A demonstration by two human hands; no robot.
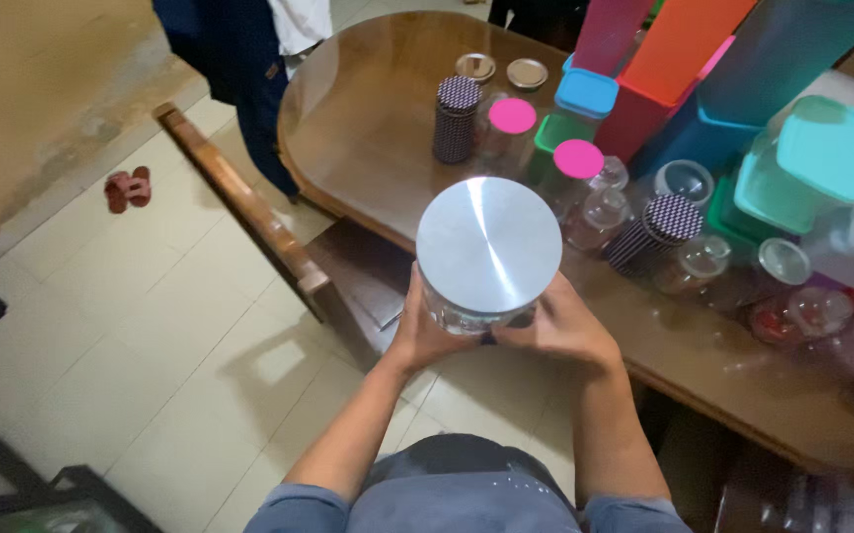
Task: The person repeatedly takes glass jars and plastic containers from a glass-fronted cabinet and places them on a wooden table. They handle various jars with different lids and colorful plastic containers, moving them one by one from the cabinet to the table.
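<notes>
Both hands, left & right, grasp glass jar w/ silver lid btwn them.

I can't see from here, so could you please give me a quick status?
Left hand and right hand grip clear jar, silver lid on. Held in front of crowded wooden table.

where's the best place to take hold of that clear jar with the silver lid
Around the glass body just under the silver lid, one hand from each side, as the left hand and right hand do. The clear jar is wide and round, too broad for one hand.
</notes>
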